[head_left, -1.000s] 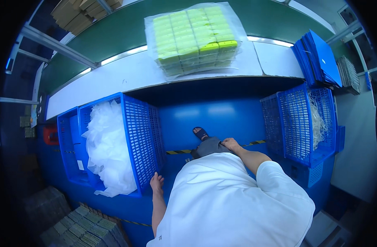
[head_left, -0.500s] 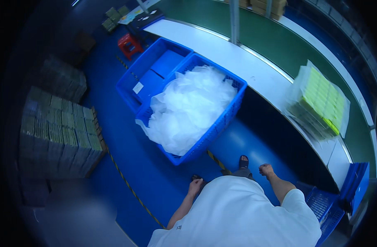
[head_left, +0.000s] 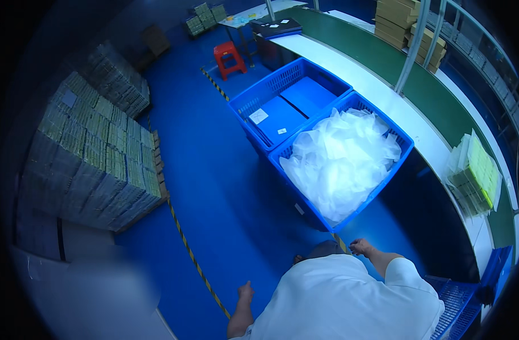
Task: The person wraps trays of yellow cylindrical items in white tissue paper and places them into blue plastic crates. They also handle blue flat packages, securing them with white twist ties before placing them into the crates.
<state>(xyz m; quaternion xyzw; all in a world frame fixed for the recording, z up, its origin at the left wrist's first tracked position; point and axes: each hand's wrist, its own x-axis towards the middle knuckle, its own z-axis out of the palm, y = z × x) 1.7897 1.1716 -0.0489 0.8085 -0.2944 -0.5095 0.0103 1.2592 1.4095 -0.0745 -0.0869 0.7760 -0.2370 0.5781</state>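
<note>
My left hand [head_left: 246,290] hangs low beside my white shirt, over the blue floor, with a finger stretched out and nothing seen in it. In front of my body, my right hand [head_left: 361,247] is held out with its fingers loosely bent and a gap at the thumb; it looks empty. The nearest thing to it is a blue plastic crate [head_left: 384,190], just ahead and not touched. A heap of thin, white translucent bags or sheets [head_left: 342,161] fills that crate. Against its far left side stands a second blue crate [head_left: 237,116], with flat blue panels [head_left: 282,116] inside.
A white-edged bench with a green belt [head_left: 378,62] curves along the right, carrying a wrapped yellow-green stack [head_left: 478,175]. Wrapped bundles [head_left: 95,147] stand on a pallet at left. A red stool [head_left: 229,59] is farther off. Blue baskets [head_left: 455,300] sit at lower right.
The view has swung, so the crates now appear farther right and more of the far floor shows. My left hand has moved lower and outward; my right hand appears nearer the filled crate.
</note>
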